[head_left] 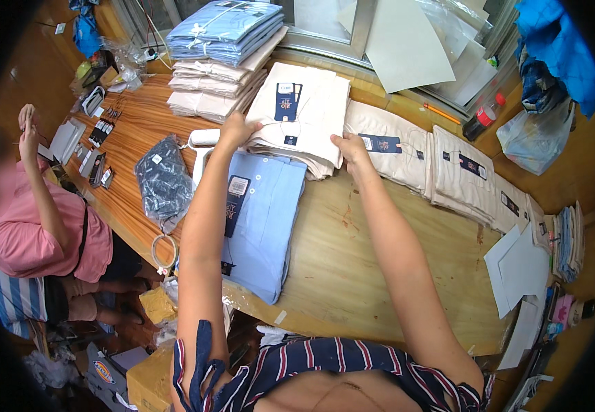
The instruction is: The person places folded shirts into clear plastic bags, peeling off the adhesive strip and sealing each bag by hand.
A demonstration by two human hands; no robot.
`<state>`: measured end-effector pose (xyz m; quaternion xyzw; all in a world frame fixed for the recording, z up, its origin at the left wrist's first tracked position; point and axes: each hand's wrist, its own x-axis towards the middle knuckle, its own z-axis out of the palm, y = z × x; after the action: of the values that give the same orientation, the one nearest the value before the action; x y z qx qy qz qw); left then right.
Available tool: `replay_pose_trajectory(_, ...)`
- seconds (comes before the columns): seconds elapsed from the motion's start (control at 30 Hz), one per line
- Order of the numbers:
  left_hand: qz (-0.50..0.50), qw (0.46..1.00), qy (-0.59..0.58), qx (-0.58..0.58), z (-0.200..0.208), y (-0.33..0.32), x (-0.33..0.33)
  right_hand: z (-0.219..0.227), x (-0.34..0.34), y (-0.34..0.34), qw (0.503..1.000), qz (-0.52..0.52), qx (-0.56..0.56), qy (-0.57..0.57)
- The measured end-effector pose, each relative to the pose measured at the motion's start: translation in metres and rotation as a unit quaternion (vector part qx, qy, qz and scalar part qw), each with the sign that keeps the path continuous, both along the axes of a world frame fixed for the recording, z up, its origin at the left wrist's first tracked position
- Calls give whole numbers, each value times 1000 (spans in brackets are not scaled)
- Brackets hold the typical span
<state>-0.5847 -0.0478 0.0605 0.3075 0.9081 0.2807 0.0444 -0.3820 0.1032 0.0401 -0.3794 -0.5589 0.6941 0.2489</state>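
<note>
My left hand [238, 130] grips the left edge of a folded cream garment [315, 103] at the far middle of the table. On its right edge my right hand [351, 150] is closed, thumb on top. The garment lies on a small pile of like ones and carries a dark blue hang tag [286, 103]. Directly in front is a folded light blue shirt [263, 206], with buttons and a dark tag; my left forearm covers part of it. To the right, a row of folded cream garments [387, 147] overlaps along the table's far side, each tagged.
Tied blue shirts [225, 31] top a cream stack [208, 103] at the back left. A bagged dark garment [164, 182] and a tape roll [165, 252] lie left. White sheets [517, 268], a dark bottle [483, 120] and a plastic bag [534, 141] are right. A person in pink [50, 226] sits left.
</note>
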Motion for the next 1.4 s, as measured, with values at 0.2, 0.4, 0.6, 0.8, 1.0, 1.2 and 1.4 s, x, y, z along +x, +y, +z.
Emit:
replay_pose_trajectory(0.2, -6, 997, -42, -58, 8, -1, 4, 4, -2, 5, 966, 88, -218, 110)
replay_pose_trajectory(0.4, 37, 989, -115, -81, -6, 6, 2, 2, -7, 10, 973, 78, -204, 71)
replay_pose_trajectory(0.6, 36, 995, -14, -90, -3, 5, 1, 5, -10, 5, 979, 85, -182, 30)
replay_pose_trajectory(0.8, 26, 989, -64, -129, 7, 5, 10, 2, -14, 10, 970, 82, -222, 62)
replay_pose_trajectory(1.0, 11, 989, -77, -125, 5, 6, 6, 3, -11, 3, 972, 87, -201, 88)
replay_pose_trajectory(1.2, 4, 931, -352, 97, 26, 9, -1, 13, -18, 34, 948, 139, -278, 62)
replay_pose_trajectory(1.4, -6, 975, -108, 196, -23, 9, -17, -24, -17, 18, 973, 99, -125, 168)
